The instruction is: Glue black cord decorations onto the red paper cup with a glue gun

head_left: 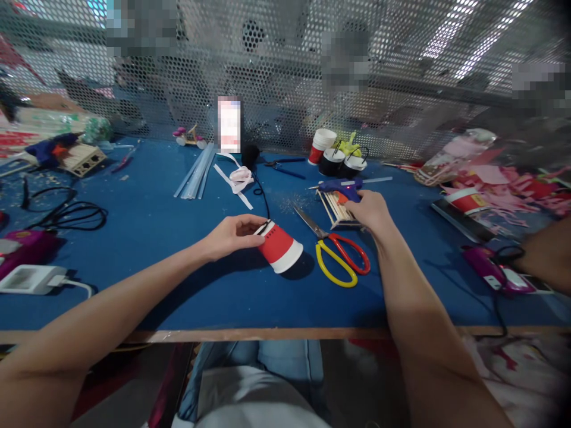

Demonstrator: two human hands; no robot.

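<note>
My left hand point(232, 236) grips a red and white paper cup point(282, 246) by its narrow end, thumb and fingers pinched there. The cup is tilted, its wide rim toward the lower right. A black cord point(266, 205) runs from the pinched end back to a dark ball of cord point(250, 156). Around the handle of a blue hot glue gun point(338, 188) closes my right hand point(373, 211). The gun lies over a small rack of wooden sticks point(329, 208), nozzle to the left. Scissors point(337, 260) with red and yellow handles lie between my hands.
Behind stand paper cups point(324, 142), some with black cord loops, near pliers point(285, 166). Glue sticks point(196, 172), white ribbon point(241, 178) and a lit phone point(229, 125) are farther left. Another person's arm point(546, 255) reaches in at right, by a purple device point(495, 270). A perforated screen point(285, 77) closes the back.
</note>
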